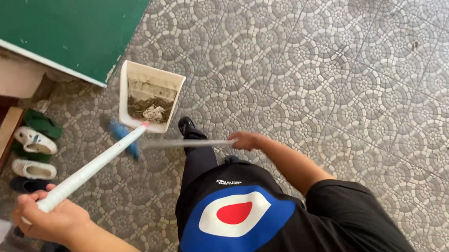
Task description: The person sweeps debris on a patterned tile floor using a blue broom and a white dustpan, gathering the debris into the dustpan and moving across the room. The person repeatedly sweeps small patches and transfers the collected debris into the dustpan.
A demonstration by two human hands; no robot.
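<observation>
My left hand [48, 215] grips the end of a long white handle [94, 167] that runs up to a cream dustpan [150, 94] with dirt and scraps inside. My right hand [245, 140] holds a thin grey stick [183, 142] leading left to a blue broom head [123, 137], blurred, just beside the dustpan's lower left edge. The dustpan is tilted and its open side faces me. My black shoe [186, 126] stands just right of the pan. I wear a black shirt with a blue, white and red round print.
A green door or panel [67, 25] fills the top left. White and green slippers [35, 146] lie by a wooden frame at the left. Patterned grey floor tiles [355, 68] spread to the right, with small bits of debris at the far right.
</observation>
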